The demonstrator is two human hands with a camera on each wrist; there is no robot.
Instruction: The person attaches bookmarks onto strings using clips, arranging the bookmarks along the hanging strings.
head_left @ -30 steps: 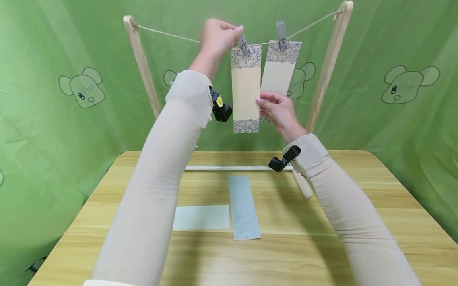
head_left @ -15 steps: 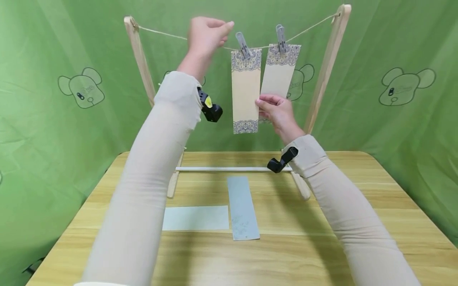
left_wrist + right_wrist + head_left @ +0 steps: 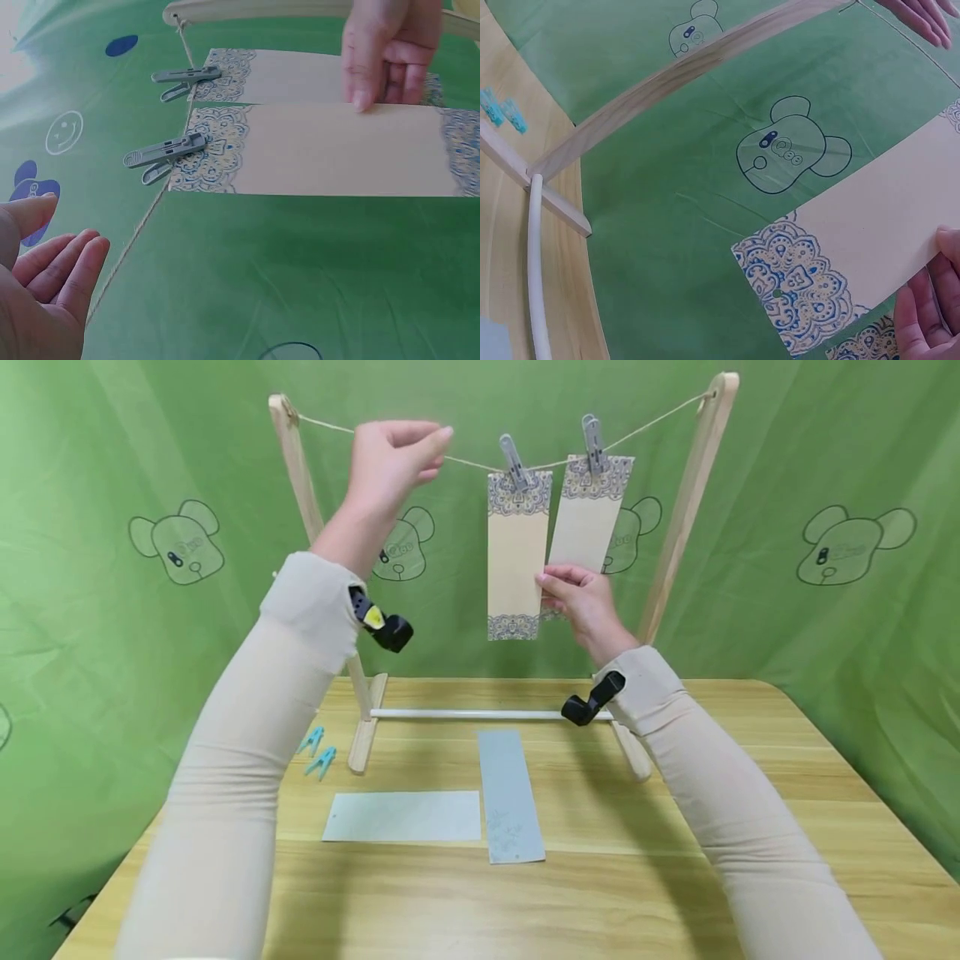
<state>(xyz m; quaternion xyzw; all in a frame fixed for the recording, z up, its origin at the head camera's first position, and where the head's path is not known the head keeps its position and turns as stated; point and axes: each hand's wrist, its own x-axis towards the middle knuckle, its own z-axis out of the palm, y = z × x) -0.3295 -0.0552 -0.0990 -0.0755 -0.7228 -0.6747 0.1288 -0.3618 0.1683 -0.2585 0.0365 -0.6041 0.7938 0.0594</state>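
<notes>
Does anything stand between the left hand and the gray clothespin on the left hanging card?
Nothing visible; an open gap separates the left hand from the gray clothespin. The right hand grips the left hanging card by its edge, below that path.

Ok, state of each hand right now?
Left hand: open, holding nothing.
Right hand: holding the nearer hanging card by its edge.
</notes>
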